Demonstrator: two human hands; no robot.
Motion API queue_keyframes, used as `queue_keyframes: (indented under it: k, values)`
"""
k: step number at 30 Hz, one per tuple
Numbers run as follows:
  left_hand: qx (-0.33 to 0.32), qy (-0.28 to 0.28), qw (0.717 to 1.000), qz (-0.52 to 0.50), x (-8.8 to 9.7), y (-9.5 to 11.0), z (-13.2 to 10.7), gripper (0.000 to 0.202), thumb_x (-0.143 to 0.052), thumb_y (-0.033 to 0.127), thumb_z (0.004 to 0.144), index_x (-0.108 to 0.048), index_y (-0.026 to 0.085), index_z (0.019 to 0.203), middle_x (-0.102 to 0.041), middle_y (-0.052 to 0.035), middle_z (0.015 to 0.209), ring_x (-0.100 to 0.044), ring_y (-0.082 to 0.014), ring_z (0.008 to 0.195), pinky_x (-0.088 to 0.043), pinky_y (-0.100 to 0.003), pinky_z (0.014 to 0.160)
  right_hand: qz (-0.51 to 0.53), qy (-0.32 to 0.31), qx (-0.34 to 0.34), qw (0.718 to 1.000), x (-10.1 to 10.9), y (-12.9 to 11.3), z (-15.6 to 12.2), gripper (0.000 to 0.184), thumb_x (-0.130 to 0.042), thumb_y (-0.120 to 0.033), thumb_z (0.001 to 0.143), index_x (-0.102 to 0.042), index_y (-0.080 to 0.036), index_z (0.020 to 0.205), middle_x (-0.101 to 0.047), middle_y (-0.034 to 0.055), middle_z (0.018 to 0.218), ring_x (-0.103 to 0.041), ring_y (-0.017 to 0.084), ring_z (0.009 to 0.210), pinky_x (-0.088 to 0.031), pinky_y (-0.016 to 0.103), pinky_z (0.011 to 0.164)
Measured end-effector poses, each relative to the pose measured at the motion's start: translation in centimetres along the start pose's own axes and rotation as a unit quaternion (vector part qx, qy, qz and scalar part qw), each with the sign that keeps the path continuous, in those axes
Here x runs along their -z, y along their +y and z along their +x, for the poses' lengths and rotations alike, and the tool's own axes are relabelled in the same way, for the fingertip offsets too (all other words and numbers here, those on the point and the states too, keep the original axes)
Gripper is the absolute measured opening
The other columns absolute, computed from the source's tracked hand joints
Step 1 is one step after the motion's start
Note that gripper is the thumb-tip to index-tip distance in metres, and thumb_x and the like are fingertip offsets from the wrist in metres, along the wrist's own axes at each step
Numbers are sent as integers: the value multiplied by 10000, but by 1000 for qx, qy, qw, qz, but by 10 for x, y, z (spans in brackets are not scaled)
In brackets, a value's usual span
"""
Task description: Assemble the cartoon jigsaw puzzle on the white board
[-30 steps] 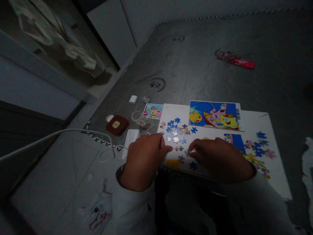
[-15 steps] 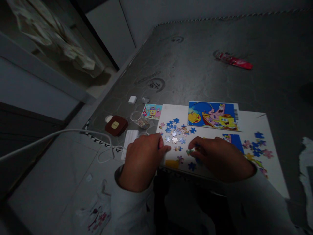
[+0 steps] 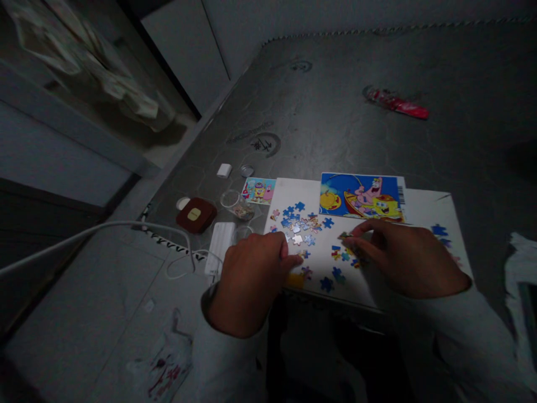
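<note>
My right hand (image 3: 392, 254) pinches a small jigsaw piece (image 3: 345, 236) between thumb and forefinger, just over a white board (image 3: 423, 207). Below those fingertips lie several yellow, red and green pieces (image 3: 344, 256). At the board's left edge my left hand (image 3: 254, 274) is closed with curled fingers; whatever they hold is hidden. Its thumb tip lies by a loose piece (image 3: 306, 254). A heap of mostly blue pieces (image 3: 296, 219) is beyond it. The picture card (image 3: 361, 197) with cartoon figures rests along the board's far edge.
Left of the board are a clear plastic cup (image 3: 237, 204) lying on its side, a brown case (image 3: 196, 215), a white power bank (image 3: 220, 246) with a cable and a smaller picture card (image 3: 258, 191). A red wrapper (image 3: 396, 103) lies farther back on the grey surface.
My right hand has moved right and slightly away from me with a piece in its fingers, uncovering pieces on the board. My left hand has shifted slightly, its thumb reaching farther right.
</note>
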State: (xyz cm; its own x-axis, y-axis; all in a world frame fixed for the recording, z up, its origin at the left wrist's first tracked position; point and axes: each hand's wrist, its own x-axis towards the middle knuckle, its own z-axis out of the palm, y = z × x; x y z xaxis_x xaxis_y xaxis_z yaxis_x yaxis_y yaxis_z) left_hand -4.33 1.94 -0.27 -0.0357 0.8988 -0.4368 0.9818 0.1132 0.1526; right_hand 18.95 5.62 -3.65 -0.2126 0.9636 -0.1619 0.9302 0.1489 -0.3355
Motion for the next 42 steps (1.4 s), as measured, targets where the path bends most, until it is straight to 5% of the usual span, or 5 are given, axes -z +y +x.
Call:
queue_keyframes:
  k: [15,23,27,35,42]
  values:
    - [-31,-43,999,3,-7,7,8,275,-717,520,815,-667,250,823,-697,-18,798,-638,-231,781,-317,-296,597,-10,-41,7,999,-4,-9,-2,256,-637,-538,857,-650,-282,863,-689,-4,677,-623,210,622,-328,304,545]
    - [-19,-8,1000,9,-4,7,3,302,-662,562,854,-666,266,794,-680,-9,753,-621,-233,728,-311,-304,588,-38,-161,101,981,-13,-23,-7,95,-723,-293,784,-650,-286,844,-724,-25,760,-640,179,659,-324,271,556]
    - [-7,9,1000,11,-2,3,1,303,-643,560,869,-652,274,769,-663,0,718,-605,-227,696,-254,-313,563,-51,-145,97,983,-14,-36,-5,78,-665,-364,860,-646,-289,847,-717,-23,740,-630,181,647,-302,279,540]
    - [11,11,1000,7,2,0,0,286,-647,531,880,-648,263,780,-671,3,735,-584,-200,694,-236,-308,562,-23,-142,84,986,-7,-14,-8,98,-707,-271,788,-615,-300,808,-720,-36,745,-651,219,691,-342,304,566]
    - [18,20,1000,10,0,-3,0,298,-645,554,868,-626,274,768,-663,10,736,-568,-199,679,-227,-315,554,-53,-96,67,992,-5,-27,-12,166,-640,-450,863,-607,-292,825,-692,-9,689,-606,200,583,-296,304,516]
